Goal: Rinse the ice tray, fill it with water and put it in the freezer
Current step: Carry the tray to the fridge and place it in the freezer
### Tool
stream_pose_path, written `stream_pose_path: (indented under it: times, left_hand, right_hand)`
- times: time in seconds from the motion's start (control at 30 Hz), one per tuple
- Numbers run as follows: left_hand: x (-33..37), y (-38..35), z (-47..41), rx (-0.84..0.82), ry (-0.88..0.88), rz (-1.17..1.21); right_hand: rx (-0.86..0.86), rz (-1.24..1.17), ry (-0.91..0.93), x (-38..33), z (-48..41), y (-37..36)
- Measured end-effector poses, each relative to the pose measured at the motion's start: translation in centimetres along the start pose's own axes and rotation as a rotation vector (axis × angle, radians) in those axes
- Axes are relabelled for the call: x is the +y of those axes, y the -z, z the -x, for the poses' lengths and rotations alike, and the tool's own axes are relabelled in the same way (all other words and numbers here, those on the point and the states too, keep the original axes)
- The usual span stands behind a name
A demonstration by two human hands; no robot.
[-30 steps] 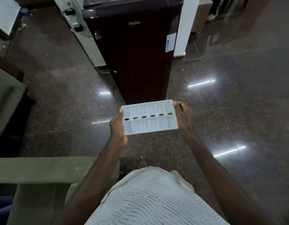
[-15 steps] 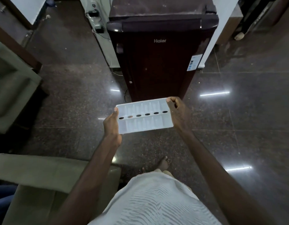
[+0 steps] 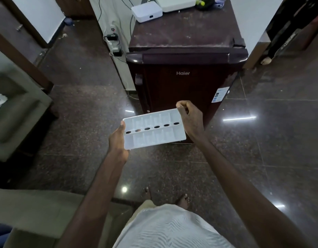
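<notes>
A white plastic ice tray [image 3: 154,129] with two rows of cells and a line of dark oval holes down its middle is held roughly level in front of me. My left hand [image 3: 118,140] grips its left short end, thumb on the rim. My right hand [image 3: 190,119] pinches its right far corner. Just beyond the tray stands a small dark maroon fridge [image 3: 185,83] with its door closed. Whether the cells hold water is not visible.
White boxes [image 3: 147,11] and cables lie on the fridge top. A power strip [image 3: 114,45] hangs on the wall to the fridge's left. Grey-green sofa pieces stand at the left [image 3: 15,111] and lower left [image 3: 38,212]. The floor is dark polished stone; my bare feet [image 3: 181,201] show below.
The fridge has come closer and its top has come into view. Both hands still hold the tray, now nearer the fridge door, its right end tipped slightly up.
</notes>
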State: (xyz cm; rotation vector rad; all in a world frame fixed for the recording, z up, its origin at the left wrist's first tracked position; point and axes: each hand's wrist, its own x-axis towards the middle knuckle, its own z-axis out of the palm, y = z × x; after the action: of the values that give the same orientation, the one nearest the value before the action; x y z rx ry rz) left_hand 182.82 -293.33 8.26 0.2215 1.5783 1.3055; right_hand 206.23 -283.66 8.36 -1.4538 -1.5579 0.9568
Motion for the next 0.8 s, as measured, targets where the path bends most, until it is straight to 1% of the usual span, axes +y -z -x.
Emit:
stream_pose_path:
  times: [0.2, 0.33, 0.43, 0.6, 0.8]
  left_hand:
    - [3.8, 2.1, -2.8, -0.008, -0.018, 0.01]
    - [6.0, 4.0, -5.1, 0.023, -0.031, 0.011]
    - [7.5, 5.2, -6.7, -0.006, -0.031, 0.002]
    - [9.3, 7.2, -9.2, -0.006, -0.021, 0.014]
    - [10.1, 8.5, -11.7, -0.019, -0.011, 0.013]
  right_hand:
    - [0.07, 0.213, 0.206, -2.8, -5.9, -4.2]
    - [0.078, 0.43, 0.315, -5.7, -10.6, -8.1]
    - [0.098, 0.618, 0.398, -7.3, -14.2, -10.7]
    - [0.064, 0.857, 0.405, -8.6, -18.9, -13.8]
    - [-0.097, 1.037, 0.297, -8.0, -22.3, -15.5]
